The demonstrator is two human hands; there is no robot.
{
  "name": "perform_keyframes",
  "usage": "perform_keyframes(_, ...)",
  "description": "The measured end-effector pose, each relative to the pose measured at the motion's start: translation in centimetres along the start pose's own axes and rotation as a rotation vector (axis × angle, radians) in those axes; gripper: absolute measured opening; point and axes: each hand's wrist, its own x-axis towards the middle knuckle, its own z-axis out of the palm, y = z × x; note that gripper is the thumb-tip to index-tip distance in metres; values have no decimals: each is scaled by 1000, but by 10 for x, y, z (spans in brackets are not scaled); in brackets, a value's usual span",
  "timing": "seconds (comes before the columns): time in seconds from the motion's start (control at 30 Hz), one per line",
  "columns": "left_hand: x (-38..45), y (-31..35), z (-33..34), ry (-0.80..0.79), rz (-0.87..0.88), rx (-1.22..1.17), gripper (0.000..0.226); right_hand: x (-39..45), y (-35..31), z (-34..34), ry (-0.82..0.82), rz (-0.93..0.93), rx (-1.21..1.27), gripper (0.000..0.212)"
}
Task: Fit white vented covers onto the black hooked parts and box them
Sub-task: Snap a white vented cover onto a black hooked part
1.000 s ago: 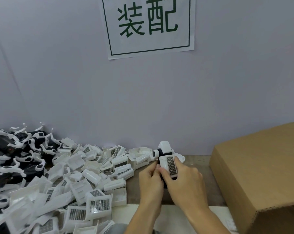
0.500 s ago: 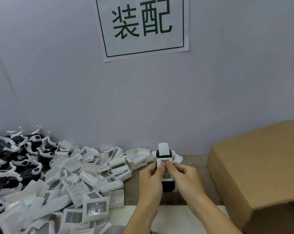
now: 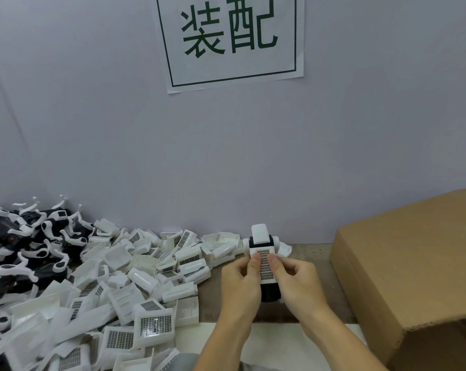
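1. Holding one assembly with both hands above the bench [image 3: 315, 253], just in front of the wall: my left hand [image 3: 240, 285] and my right hand [image 3: 299, 285] each curl round a side of the black hooked part [image 3: 270, 293].
2. Both thumbs press on the white vented cover [image 3: 265, 266], which lies on the front of that part with its grille facing me; the left thumb sits at the grille's left edge, the right thumb at its right edge.
3. A white block tops the assembly; its black lower end shows between my palms. Whether the cover is fully seated I cannot tell.
4. A pile of loose white covers [image 3: 135, 285] spreads over the bench to the left, reaching close to my left hand.
5. A heap of black hooked parts [image 3: 25, 236] with white hooks lies at the far left, against the wall.
6. A cardboard box [image 3: 414, 269] stands at the right, near my right hand but apart from it.
7. A white sign [image 3: 230, 38] with green characters hangs on the wall above.
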Motion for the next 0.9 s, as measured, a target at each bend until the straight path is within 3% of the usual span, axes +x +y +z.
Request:
perform_keyframes(0.17, 2, 1, -1, -110, -114, -145, 29, 2, -2, -8, -90, 35, 94, 21)
perform_keyframes(0.27, 3, -2, -2, -177, -135, -142, 24, 5, 1, -10, -62, -1, -15, 19)
perform_keyframes(0.4, 3, -5, -1, -117, -83, -39, 24, 5, 3, -9, -50, -35, -80, 19)
perform_keyframes(0.5, 3, -4, -3, -65, -96, -75, 19, 3, 2, -6, -26, -78, -63, 15)
perform_keyframes(0.57, 4, -3, -4, -24, -116, -128, 18, 4, 5, -4, 35, -131, -177, 10)
perform_keyframes(0.67, 5, 3, 0, 7, -206, -301, 32, 4, 10, -2, 7, -191, -421, 22)
perform_keyframes(0.77, 5, 14, 0, -108, -293, -514, 40, 4, 13, -3, -38, -205, -568, 44)
perform_keyframes(0.83, 7, 20, -3, -136, -243, -405, 34, 6, 13, -6, 47, -249, -556, 40)
perform_keyframes(0.9, 10, 24, -5, -11, -133, -110, 28, 8, 9, -9, 155, -216, -411, 30)
